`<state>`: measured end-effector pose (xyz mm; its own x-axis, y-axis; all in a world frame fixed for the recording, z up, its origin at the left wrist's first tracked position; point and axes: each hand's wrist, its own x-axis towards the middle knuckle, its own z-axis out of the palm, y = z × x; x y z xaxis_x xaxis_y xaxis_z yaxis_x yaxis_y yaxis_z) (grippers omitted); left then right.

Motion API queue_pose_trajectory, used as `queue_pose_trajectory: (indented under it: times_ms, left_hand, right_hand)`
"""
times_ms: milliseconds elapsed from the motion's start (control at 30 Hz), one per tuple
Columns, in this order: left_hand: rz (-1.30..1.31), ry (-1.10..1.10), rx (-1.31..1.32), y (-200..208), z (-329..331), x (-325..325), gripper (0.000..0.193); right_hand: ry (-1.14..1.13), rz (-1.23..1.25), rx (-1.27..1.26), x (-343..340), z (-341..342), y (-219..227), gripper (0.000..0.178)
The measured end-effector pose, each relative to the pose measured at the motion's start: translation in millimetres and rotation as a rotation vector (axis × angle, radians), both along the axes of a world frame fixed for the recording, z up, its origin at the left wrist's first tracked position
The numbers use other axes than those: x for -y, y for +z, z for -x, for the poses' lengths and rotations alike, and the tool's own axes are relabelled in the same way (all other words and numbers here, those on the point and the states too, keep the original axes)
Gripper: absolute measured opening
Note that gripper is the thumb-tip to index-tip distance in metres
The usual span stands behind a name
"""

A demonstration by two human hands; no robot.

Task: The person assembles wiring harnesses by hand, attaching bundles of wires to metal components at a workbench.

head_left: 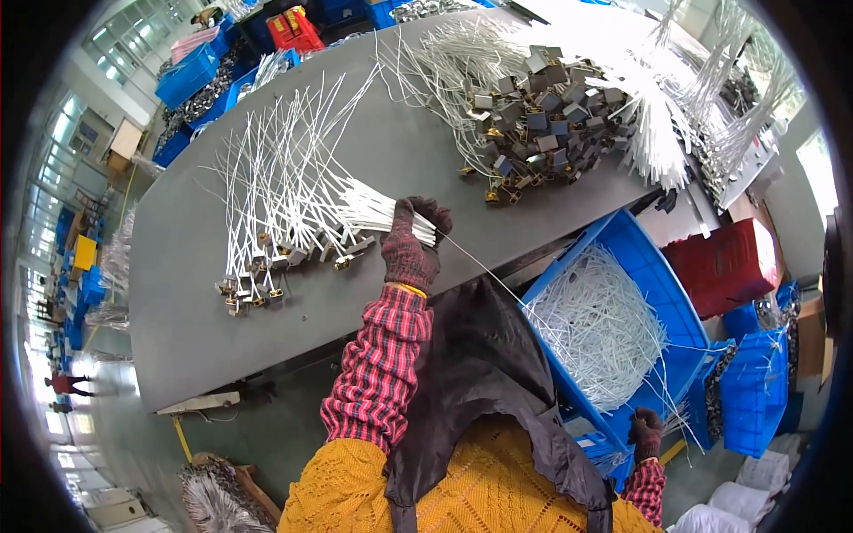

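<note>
My left hand (414, 244), in a dark red knitted glove, is closed round a bundle of white sleeves (369, 206) above the table. Thin white wires fan out from this bundle toward the far left. A thin strand (484, 266) runs from beside that hand toward the blue bin. Small metal blocks with wires (258, 271) lie on the table left of the hand. My right hand (646, 433), gloved too, is low at the right beside the near end of the blue bin (680, 306). Its fingers look curled; what they hold, if anything, is hidden.
Many short white pieces (600, 324) fill the bin. A large heap of metal blocks (542, 124) with white wires lies on the grey table (187, 329). Right of the bin are a red box (724, 266) and a blue crate (755, 391). Bundled wires hang at the far right.
</note>
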<state>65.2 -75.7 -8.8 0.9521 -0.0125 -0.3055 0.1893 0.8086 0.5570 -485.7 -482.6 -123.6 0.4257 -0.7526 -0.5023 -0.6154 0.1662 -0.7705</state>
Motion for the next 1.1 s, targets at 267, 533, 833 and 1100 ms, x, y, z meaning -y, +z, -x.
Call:
queue_pose_trajectory:
  times_ms: [267, 533, 833, 1100]
  left_hand:
    - [-0.033, -0.221, 0.102, 9, 27, 8, 0.032]
    - [-0.319, -0.217, 0.254, -4, 41, 0, 0.021]
    - [-0.769, 0.040, -0.054, 30, -32, -150, 0.028]
    - [-0.123, -0.059, 0.060, 25, -14, -173, 0.030]
  right_hand:
    - [0.246, -0.010, 0.108, -45, -96, 19, 0.023]
    - [0.870, 0.238, 0.719, -251, -437, 88, 0.047]
    - [1.241, 0.939, 0.725, -304, -675, 181, 0.037]
    - [1.422, 1.295, -0.150, -253, -886, 148, 0.048]
